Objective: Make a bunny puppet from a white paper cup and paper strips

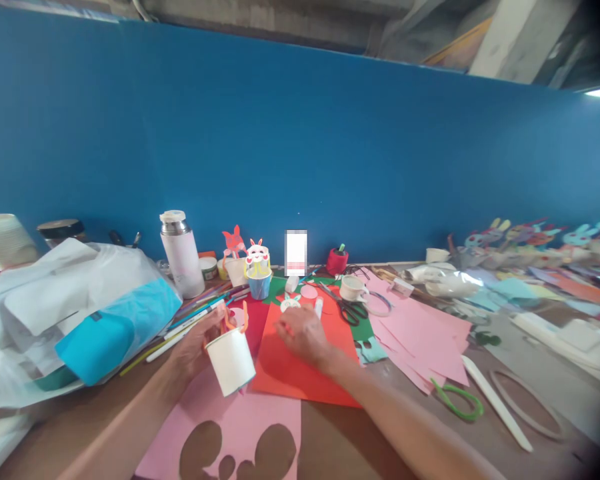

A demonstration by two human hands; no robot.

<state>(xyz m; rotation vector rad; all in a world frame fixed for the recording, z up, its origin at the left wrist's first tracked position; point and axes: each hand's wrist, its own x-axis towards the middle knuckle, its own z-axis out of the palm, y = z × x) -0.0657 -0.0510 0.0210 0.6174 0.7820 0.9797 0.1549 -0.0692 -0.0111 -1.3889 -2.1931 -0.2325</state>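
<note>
My left hand (214, 333) is closed on a white paper cup (231, 361), which is tilted, with orange pipe cleaner pieces (245, 317) sticking up from its rim. Above the red paper sheet (300, 377) is my right hand (304, 331), its fingers curled together; whatever they may hold is hidden. Just beyond its fingers lies a small white rabbit-face cutout (290, 304). A glue stick (319, 307) is close by on the red sheet. Below the cup, pink paper (240, 427) with rounded shapes cut out covers part of the table.
Black-handled scissors (353, 312), a tape roll (353, 289) and pink sheets (425, 333) lie to the right. A green pipe cleaner (457, 401) is nearer. Decorated cups (259, 283) and a thermos (183, 260) stand at the back, beside a plastic bag (30, 333) and several pens (200, 313).
</note>
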